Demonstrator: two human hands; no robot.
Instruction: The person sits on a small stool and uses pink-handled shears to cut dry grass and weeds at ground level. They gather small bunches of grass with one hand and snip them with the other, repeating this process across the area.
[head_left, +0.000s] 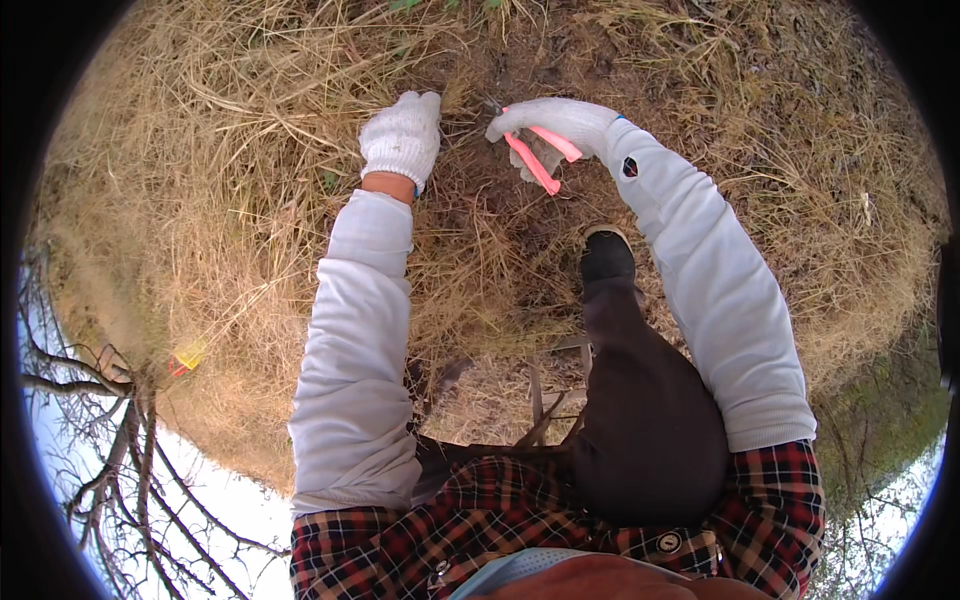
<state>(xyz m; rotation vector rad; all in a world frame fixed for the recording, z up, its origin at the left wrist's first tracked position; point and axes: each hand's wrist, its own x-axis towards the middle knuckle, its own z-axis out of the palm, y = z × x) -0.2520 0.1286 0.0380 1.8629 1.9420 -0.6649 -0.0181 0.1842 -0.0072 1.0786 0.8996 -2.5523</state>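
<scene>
My left hand, in a white knitted glove, is curled with its back towards me among dry grass. Its fingertips are hidden, so any stems inside the fist cannot be made out. To its right, my right hand, also gloved in white, grips a hand tool with two pink handles, apparently pruning shears. The handles stand apart, pointing back towards me. A thin dark metal end shows beyond my fingers, low over bare soil and straw. Greyish, soiled glove fabric shows behind the handles.
My dark shoe is planted below my right hand. Wooden pieces, perhaps of a low seat, lie beneath me. A yellow object with a red part sits in the grass at left. A bare-branched tree rises at lower left.
</scene>
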